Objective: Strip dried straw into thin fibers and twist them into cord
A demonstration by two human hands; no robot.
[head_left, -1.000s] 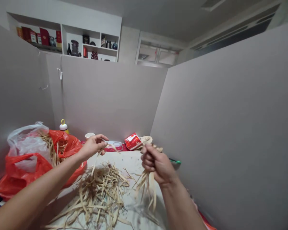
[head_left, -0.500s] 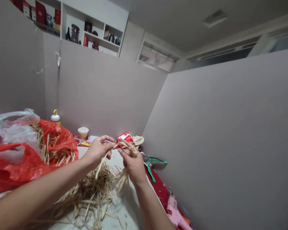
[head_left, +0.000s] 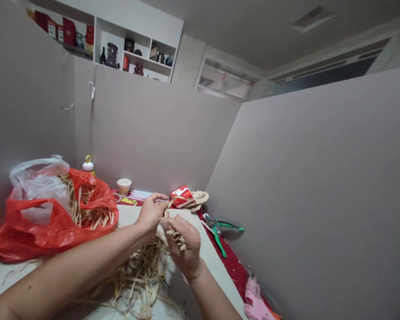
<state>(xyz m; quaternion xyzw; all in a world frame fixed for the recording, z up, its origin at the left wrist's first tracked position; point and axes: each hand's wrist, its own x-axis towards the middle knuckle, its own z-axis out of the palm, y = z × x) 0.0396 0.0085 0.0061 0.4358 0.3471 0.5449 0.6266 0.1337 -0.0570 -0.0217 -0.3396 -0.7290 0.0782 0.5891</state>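
Observation:
Over the table, my left hand (head_left: pixel 150 213) pinches a pale flat straw strip (head_left: pixel 173 203) between thumb and fingers. Close beside it on the right, my right hand (head_left: pixel 186 244) is closed around a bundle of straw strips (head_left: pixel 176 238), whose ends poke out of the fist. The two hands nearly meet where the strip runs between them. Below them a loose heap of dry straw strips (head_left: pixel 143 275) lies on the white board (head_left: pixel 206 262), partly hidden by my left forearm.
A red plastic bag (head_left: pixel 36 233) full of straw stands left. Behind are a paper cup (head_left: pixel 123 186), a yellow-white bottle (head_left: pixel 88 166), a red box (head_left: pixel 182 196) and a woven straw piece (head_left: pixel 200 198). Green-handled pliers (head_left: pixel 218 226) and a pink glue gun (head_left: pixel 256 300) lie right, along the grey partition (head_left: pixel 303 191).
My right hand has turned, its fist now facing up with the straw ends showing, and the strips that hung below it are no longer seen. The whole view has shifted slightly.

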